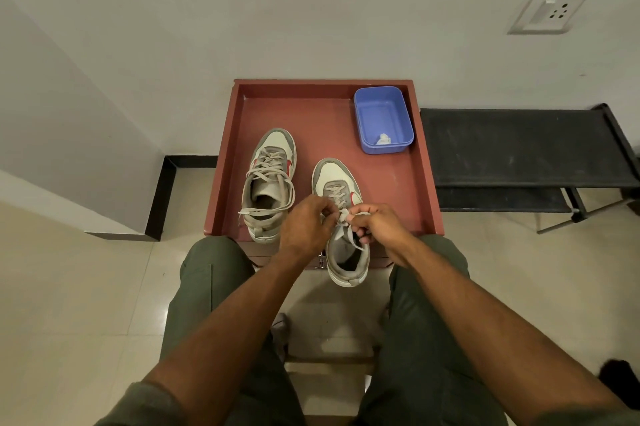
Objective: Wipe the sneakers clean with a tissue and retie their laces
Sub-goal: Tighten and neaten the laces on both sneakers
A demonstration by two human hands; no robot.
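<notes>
Two grey-and-white sneakers with red side marks stand toes toward twelve o'clock. The left sneaker (268, 183) sits upright, its laces (266, 209) loose and draped over the collar. The right sneaker (341, 224), at its four o'clock, overhangs the near edge heel-first. A crumpled tissue (383, 139) lies at one o'clock.

Looked like home interior, likely room corner or entry nook. Cues: plain white painted wall (311, 9) with domestic switch-and-socket plate (549, 11), glossy beige floor tiles (69, 304) with black skirting (162, 197), low reddish-brown counter (311, 120) with raised rim pushed against wall, black folding bench (526, 148) beside it. Worn sneakers (270, 183) and blue plastic tub (382, 119) on counter fit household setting. No shop or lab fittings seen.
</notes>
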